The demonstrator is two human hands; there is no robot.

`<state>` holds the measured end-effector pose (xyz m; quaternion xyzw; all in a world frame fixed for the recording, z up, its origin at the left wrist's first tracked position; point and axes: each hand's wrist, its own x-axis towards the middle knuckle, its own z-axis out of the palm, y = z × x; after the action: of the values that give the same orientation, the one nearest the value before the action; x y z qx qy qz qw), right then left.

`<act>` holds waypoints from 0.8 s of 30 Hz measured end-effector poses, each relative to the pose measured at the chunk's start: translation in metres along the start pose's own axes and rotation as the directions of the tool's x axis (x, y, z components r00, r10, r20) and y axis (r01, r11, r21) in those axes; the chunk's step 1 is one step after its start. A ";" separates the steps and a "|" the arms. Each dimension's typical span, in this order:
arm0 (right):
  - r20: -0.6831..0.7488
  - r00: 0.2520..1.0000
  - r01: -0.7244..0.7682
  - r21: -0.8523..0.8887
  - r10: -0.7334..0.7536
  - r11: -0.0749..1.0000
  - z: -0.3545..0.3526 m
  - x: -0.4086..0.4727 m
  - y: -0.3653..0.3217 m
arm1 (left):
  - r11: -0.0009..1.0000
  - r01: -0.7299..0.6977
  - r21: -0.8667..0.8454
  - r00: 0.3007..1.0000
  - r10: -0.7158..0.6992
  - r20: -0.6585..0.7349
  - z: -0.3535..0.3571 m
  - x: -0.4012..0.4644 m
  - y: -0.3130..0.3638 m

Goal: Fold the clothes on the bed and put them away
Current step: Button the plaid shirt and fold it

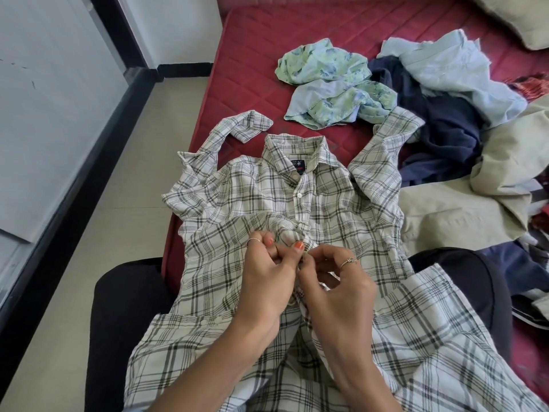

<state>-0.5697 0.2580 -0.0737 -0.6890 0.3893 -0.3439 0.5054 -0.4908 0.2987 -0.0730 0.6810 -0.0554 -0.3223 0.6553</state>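
Both hands on plaid shirt [267, 203]: left hand [267, 275] and right hand [335, 281] pinching button placket mid-chest, fingers curled on fabric. Shirt front-up across lap and red mattress [297, 40] edge, collar at 12 o'clock. Green floral garment [326, 81] at 12, just beyond collar. Navy garment [439, 123], pale blue shirt [454, 63], beige cloth [475, 197] heaped at 2 o'clock, touching right sleeve.

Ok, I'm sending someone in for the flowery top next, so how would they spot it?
On the red mattress, look just beyond the collar of the checked shirt spread at the near edge. The floral top lies crumpled there, left of the heap of clothes; it alone carries a green and blue flower print.
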 end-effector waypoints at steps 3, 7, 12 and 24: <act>0.028 0.994 -0.107 0.119 0.105 0.987 -0.003 0.001 -0.008 | 0.998 -0.056 0.022 0.998 0.056 0.006 0.000 0.000 0.001; 0.105 0.981 -0.175 0.127 0.162 0.976 -0.008 0.005 -0.012 | 0.984 -0.141 0.106 0.989 0.137 0.047 -0.004 0.003 0.005; 0.251 0.966 0.006 -0.247 0.058 0.969 -0.010 0.015 -0.013 | 0.924 -0.272 0.268 0.962 0.255 0.097 -0.009 0.005 0.009; 0.333 0.943 -0.024 0.084 -0.005 0.996 -0.016 0.026 0.005 | 0.998 -0.069 0.014 0.982 0.065 0.177 -0.011 0.013 0.007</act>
<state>-0.5722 0.2269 -0.0730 -0.7128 0.2863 -0.2368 0.5949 -0.4722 0.3003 -0.0720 0.6542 -0.1394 -0.3583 0.6513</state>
